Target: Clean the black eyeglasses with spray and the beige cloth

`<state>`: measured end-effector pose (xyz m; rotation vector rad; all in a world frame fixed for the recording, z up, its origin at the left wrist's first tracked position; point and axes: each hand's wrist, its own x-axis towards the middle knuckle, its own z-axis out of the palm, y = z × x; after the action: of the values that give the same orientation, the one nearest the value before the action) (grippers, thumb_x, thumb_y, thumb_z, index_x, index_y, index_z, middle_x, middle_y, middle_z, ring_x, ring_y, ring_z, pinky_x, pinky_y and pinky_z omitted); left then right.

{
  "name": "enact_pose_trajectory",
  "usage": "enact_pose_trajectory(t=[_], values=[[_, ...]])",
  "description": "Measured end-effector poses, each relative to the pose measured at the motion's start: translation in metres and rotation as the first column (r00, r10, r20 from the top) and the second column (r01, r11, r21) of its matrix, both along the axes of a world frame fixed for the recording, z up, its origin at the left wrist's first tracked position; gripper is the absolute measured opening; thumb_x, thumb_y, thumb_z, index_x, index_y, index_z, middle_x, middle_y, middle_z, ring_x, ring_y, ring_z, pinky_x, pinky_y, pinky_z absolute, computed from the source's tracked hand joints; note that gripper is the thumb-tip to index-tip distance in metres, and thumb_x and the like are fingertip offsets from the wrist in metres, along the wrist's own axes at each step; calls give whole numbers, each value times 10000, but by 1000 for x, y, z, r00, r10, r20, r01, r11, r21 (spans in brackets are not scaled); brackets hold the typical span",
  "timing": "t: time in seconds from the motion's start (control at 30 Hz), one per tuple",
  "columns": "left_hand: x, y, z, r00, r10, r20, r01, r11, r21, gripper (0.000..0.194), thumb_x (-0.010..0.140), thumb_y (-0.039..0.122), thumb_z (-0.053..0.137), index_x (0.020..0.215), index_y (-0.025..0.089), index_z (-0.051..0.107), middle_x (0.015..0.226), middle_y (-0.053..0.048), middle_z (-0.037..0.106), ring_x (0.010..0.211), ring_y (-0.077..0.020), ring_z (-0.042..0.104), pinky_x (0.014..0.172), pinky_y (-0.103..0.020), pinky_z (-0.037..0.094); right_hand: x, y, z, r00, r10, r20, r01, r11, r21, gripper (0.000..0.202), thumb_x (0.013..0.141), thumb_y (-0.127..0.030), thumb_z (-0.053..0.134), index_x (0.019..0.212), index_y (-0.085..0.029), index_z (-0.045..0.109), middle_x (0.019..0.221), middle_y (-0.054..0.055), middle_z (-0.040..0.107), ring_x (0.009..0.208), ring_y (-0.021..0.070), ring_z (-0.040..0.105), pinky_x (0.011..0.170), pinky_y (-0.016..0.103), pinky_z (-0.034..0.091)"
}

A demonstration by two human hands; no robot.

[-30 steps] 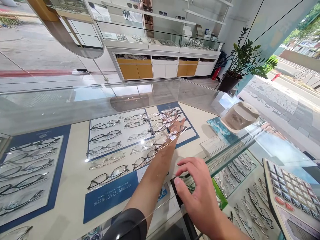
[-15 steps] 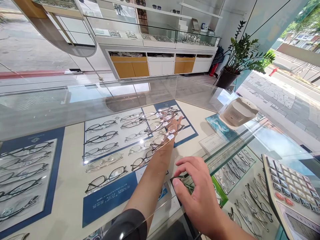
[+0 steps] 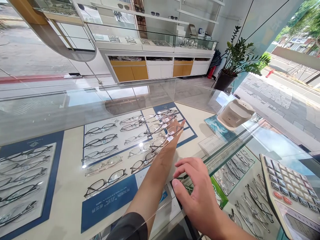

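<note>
My left hand (image 3: 174, 126) is inside the glass display case, with the forearm stretched under the top pane. Several tagged eyeglasses (image 3: 162, 137) fan out across this hand and cover most of its fingers; it seems closed on them. Beneath lies a white and blue display board (image 3: 190, 132), partly bare. More eyeglasses (image 3: 106, 182) rest in rows to the left of the arm. Over the near edge of the case, my right hand (image 3: 196, 196) hovers with bent fingers and the thumb apart, nothing visible in it. Just behind it is a green item (image 3: 220, 192), largely hidden.
A beige device (image 3: 235, 115) stands on the glass top, right of a small white card (image 3: 210, 143). A calculator (image 3: 292, 186) sits at the right, beside lower rows of frames (image 3: 252, 206). Another board (image 3: 56, 173) of eyeglasses lies far left. The glass edge (image 3: 172, 208) crosses above my left arm.
The view has shifted slightly. At my left hand, a fingertip shows a little farther out to the right past the eyeglasses. My right hand keeps its pose.
</note>
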<state>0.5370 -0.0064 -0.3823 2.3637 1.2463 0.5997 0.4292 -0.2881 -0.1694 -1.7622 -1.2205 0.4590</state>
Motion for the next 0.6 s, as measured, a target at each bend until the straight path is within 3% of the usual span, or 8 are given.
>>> enact_pose_trajectory(t=[0.1, 0.2, 0.33, 0.5, 0.6], values=[[9, -2, -4, 993, 117, -28, -119, 991, -68, 904, 1126, 685, 608, 1689, -4, 451, 1817, -334, 208, 1681, -519, 206, 1363, -689, 124, -1, 0, -1, 1000, -10, -10, 10, 1000, 5, 39, 931, -251, 672, 951, -266, 703, 1209, 56, 751, 1188, 298, 659, 1041, 473, 519], [11, -3, -7, 997, 77, -17, -79, 993, -85, 871, 1141, 646, 598, 1692, -9, 438, 1830, -320, 177, 1698, -513, 143, 1377, -662, 70, -1, -1, -2, 1000, -10, -21, 10, 1000, -3, 45, 928, -244, 666, 953, -262, 699, 1212, 63, 747, 1195, 302, 653, 1036, 474, 517], [10, 1, -6, 999, 28, 38, -23, 994, -105, 874, 1192, 632, 500, 1665, -96, 404, 1800, -361, 214, 1664, -579, 132, 1351, -699, 65, -1, 0, 0, 1000, -4, -23, 4, 1000, -8, 46, 929, -246, 662, 952, -263, 698, 1207, 57, 747, 1189, 295, 657, 1035, 468, 515], [11, 7, -11, 999, 45, 27, -43, 996, -83, 863, 1162, 666, 558, 1693, -4, 437, 1829, -327, 170, 1664, -552, 206, 1352, -709, 93, -1, 0, 1, 1000, -8, -19, 7, 1000, -10, 45, 926, -254, 661, 947, -266, 698, 1193, 55, 749, 1175, 294, 663, 1029, 466, 515], [13, 11, -19, 999, 33, 39, -31, 999, -40, 891, 1184, 668, 506, 1693, -58, 415, 1815, -368, 147, 1670, -576, 148, 1343, -710, 76, -1, 0, 0, 1000, -6, -18, 6, 1000, -10, 47, 933, -256, 655, 951, -265, 697, 1190, 53, 748, 1179, 293, 659, 1032, 464, 504]])
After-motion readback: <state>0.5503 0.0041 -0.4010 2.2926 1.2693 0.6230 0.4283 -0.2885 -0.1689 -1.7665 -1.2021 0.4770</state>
